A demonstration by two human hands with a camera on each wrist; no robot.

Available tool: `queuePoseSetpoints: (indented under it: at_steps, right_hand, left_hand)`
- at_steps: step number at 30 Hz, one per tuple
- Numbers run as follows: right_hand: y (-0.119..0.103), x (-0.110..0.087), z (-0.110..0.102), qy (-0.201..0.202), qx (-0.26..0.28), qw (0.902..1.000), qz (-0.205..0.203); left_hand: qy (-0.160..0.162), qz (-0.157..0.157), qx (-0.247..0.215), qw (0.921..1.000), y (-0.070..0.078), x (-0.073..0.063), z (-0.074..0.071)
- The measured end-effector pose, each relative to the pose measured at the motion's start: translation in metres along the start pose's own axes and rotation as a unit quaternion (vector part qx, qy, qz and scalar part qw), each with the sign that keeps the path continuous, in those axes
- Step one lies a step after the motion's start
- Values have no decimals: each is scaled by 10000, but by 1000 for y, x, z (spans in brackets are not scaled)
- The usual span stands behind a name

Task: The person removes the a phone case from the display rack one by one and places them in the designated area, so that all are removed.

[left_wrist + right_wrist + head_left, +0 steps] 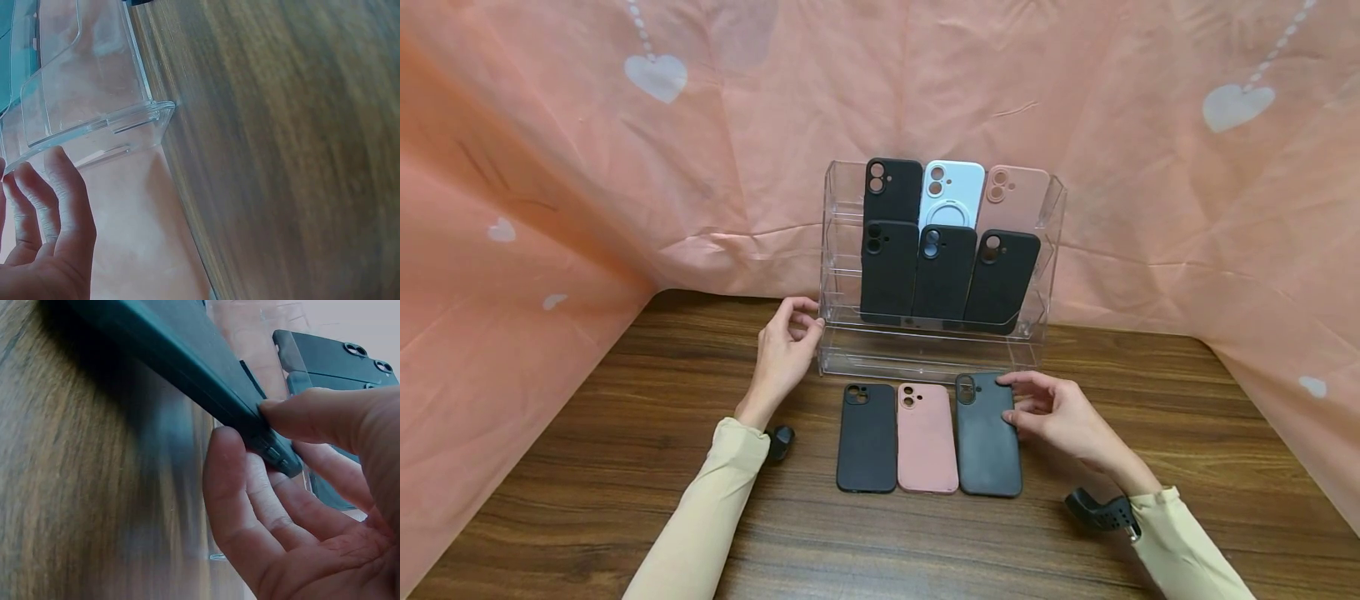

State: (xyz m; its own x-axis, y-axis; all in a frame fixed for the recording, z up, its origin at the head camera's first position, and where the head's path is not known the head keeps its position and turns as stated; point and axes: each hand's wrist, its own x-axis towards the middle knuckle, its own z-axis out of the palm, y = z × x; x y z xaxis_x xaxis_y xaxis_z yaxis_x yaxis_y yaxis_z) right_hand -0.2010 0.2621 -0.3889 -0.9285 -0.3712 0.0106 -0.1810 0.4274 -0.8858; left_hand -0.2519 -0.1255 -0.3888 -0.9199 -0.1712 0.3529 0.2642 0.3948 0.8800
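Observation:
On the wooden table lie a black phone case (867, 437), a pink phone case (927, 442) and a dark grey phone case (989, 442), side by side. My right hand (1060, 417) pinches the grey case by its upper right edge. In the right wrist view, the thumb is on the case's (187, 369) upper face and the fingers are at its side and underneath. A clear acrylic rack (925, 362) stands behind the row. My left hand (788, 346) holds the rack's left side edge, with its fingertips against the side panel (94, 125) in the left wrist view.
The rack's upper row has a black case (895, 192), a white case with a ring (953, 192) and a pink case (1018, 196). Three black cases (946, 279) stand before them. Pink cloth (760, 150) with white hearts hangs around the table (625, 467).

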Motion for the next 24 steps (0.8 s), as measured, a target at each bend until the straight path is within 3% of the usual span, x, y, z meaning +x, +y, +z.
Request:
queuePoseSetpoints:
  at_steps: [9, 16, 24]
  right_hand:
    - [5, -3, -1, -307, 117, 9990, 308]
    - [10, -2, -2, -621, 114, 9976, 276]
    - [9, -2, -1, -645, -16, 9972, 373]
  left_hand:
    - [-12, -32, 64, 10000, -1, 0, -1]
    - [19, -19, 48, 10000, -1, 0, 0]
    - [9, -17, 30, 10000, -1, 0, 0]
